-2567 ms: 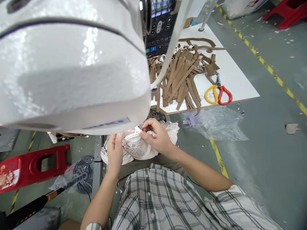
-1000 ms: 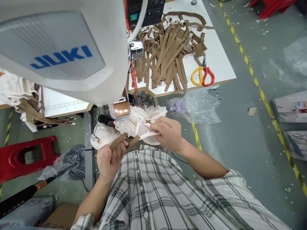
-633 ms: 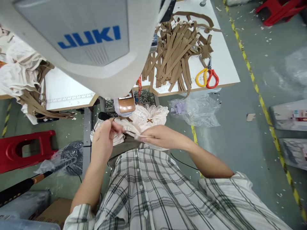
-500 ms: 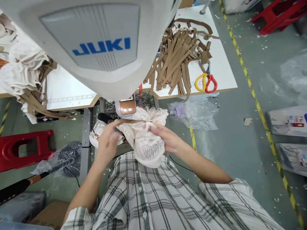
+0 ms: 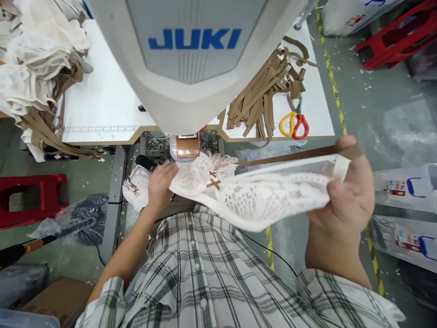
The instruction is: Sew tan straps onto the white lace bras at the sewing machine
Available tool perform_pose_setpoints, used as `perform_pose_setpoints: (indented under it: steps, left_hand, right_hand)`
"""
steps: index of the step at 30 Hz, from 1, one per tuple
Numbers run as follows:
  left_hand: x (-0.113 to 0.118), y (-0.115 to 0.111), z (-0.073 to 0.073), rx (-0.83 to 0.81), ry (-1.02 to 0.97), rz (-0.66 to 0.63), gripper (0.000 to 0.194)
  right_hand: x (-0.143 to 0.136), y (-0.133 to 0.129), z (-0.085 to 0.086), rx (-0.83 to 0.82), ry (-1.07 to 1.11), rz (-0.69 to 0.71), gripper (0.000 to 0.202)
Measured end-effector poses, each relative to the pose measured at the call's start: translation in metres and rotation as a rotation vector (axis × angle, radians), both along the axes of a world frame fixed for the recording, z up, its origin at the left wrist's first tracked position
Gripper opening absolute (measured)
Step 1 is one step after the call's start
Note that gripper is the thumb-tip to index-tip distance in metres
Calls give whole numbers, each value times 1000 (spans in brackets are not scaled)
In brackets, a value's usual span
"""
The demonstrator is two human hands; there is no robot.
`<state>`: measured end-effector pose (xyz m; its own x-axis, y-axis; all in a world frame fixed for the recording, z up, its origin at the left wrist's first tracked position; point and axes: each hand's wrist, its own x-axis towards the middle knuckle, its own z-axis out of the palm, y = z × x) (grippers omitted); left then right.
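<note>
A white lace bra (image 5: 254,196) with small brown bows stretches from beside the sewing machine's end toward the right. My right hand (image 5: 344,196) grips its outer end together with a brown strap (image 5: 290,157), holding both pulled out taut. My left hand (image 5: 162,182) is by the near-left of the machine, its fingers close together on the edge of the left cup; the fingertips partly hide what they grip. Another white lace piece (image 5: 136,184) with a brown bow hangs just left of that hand. The JUKI sewing machine (image 5: 187,100) stands directly ahead.
On the white table (image 5: 102,111), a heap of lace pieces (image 5: 37,82) lies left and a pile of brown straps (image 5: 259,100) right. Red and yellow scissors (image 5: 294,125) lie near the table's right front corner. Red stools (image 5: 30,200) and plastic bins (image 5: 406,191) stand on the floor.
My right hand has moved far right and pulled the bra cup and brown strap out flat. My left hand has shifted slightly right and up, onto the left cup. The view has shifted a little.
</note>
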<state>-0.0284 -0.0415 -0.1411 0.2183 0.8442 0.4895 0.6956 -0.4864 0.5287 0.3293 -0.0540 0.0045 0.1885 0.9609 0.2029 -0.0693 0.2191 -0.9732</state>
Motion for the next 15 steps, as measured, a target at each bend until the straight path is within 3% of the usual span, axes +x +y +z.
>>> perform_pose_setpoints:
  steps: [3, 5, 9, 12, 15]
  left_hand:
    - [-5, 19, 12, 54, -8, 167, 37]
    - [8, 21, 3, -43, 43, 168, 36]
    - [24, 2, -36, -414, 154, 56, 44]
    - [-12, -18, -54, -554, 167, 209, 46]
    - [-78, -37, -53, -689, 193, 553, 39]
  right_hand:
    - [27, 33, -44, 153, -383, -149, 57]
    - [37, 49, -82, -26, -637, -139, 56]
    - [36, 54, -144, -476, -1025, 148, 46]
    - [18, 43, -163, -536, -1160, 219, 41]
    - [-15, 38, -163, -301, -1039, 173, 43]
